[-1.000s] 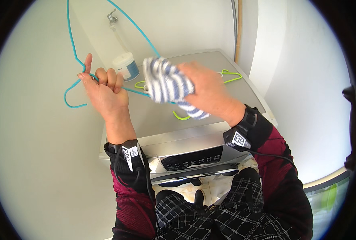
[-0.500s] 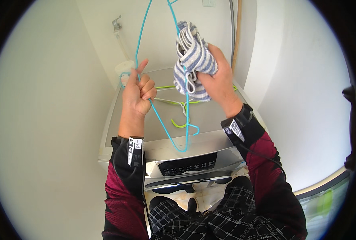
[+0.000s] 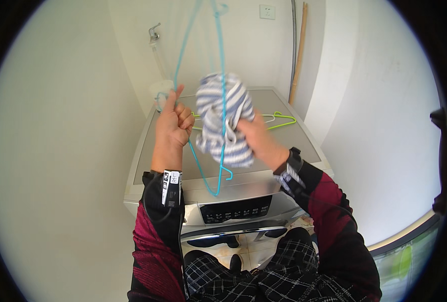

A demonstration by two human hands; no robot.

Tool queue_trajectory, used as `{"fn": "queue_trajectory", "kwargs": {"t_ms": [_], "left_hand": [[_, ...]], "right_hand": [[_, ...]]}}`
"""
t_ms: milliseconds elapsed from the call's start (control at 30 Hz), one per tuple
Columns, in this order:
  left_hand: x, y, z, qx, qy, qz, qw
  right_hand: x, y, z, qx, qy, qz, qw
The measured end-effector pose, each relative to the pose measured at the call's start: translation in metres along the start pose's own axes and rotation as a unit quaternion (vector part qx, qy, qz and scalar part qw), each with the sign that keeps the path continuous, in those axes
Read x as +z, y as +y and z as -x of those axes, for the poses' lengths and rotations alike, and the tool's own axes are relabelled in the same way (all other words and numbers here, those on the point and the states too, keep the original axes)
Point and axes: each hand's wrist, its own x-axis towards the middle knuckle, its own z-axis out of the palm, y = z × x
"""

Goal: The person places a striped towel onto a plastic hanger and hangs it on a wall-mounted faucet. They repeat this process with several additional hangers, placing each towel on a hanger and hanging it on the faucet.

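Observation:
My left hand (image 3: 175,121) is closed round one side of a light-blue clothes hanger (image 3: 198,163), its index finger pointing up. The hanger stands tilted on its side, one end up past the top edge of the view and blurred. A blue-and-white striped cloth (image 3: 213,108), bunched into folds, is gripped in my right hand (image 3: 264,140), whose fingers are mostly hidden behind it. The hanger's right-hand bar runs down in front of the cloth. Whether the cloth passes through the hanger, I cannot tell.
Below my hands is a silver washing machine (image 3: 299,143) with a dark control panel (image 3: 236,209). On its top lie green and white hangers (image 3: 286,122), partly covered by the cloth. A tap (image 3: 154,34), a white container (image 3: 159,88) and a wooden pole (image 3: 298,55) are at the back.
My right hand has brought the cloth down and to the left, into the hanger's outline. The hanger's bar now crosses in front of the cloth. My left hand has barely moved.

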Motion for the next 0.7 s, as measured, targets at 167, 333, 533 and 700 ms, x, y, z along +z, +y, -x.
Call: {"fn": "queue_trajectory", "kwargs": {"t_ms": [167, 333, 533, 700], "left_hand": [[0.004, -0.005, 0.0, -0.028, 0.008, -0.064, 0.998], [0.011, -0.012, 0.003, -0.03, 0.036, -0.108, 0.993], [0.016, -0.008, 0.006, -0.047, 0.025, -0.103, 0.993], [0.024, 0.0, 0.012, -0.056, -0.069, -0.067, 0.994]], "right_hand": [[-0.03, -0.033, -0.033, 0.066, 0.099, -0.202, 0.972], [-0.031, -0.04, -0.03, 0.097, 0.047, -0.187, 0.977], [0.006, -0.025, -0.003, 0.138, -0.061, -0.107, 0.983], [-0.022, -0.052, -0.019, 0.127, 0.079, -0.031, 0.988]]}}
